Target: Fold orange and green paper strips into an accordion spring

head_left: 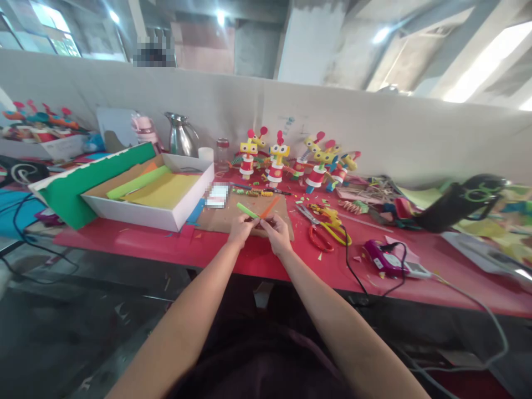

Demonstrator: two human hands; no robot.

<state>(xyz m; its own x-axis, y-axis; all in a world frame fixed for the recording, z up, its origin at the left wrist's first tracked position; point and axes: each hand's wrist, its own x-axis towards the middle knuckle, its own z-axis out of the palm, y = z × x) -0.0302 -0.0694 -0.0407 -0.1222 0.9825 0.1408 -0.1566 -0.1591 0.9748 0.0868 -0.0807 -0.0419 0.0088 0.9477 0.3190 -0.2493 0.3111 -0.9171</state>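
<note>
Both hands meet over a brown cardboard sheet [216,220] at the front of the red table. My left hand [241,230] is closed, pinching near the lower end of a light green paper strip [246,210]. My right hand [277,233] is closed at the lower end of an orange paper strip [270,207]. The strips come together at the fingertips and spread outward in a V; fingers hide the joint. Folded paper springs [253,193] lie along the sheet's far edge. Red-handled scissors [319,238] rest right of my right hand, beside a yellow-handled pair [341,234].
A white box [178,216] with coloured paper stands left. Several paper figures [276,160] line the wall behind. A steel jug [182,136] and glass jar [223,152] stand back left. Right are a purple corded device [381,257], a tilted black bottle [455,205] and paper scraps.
</note>
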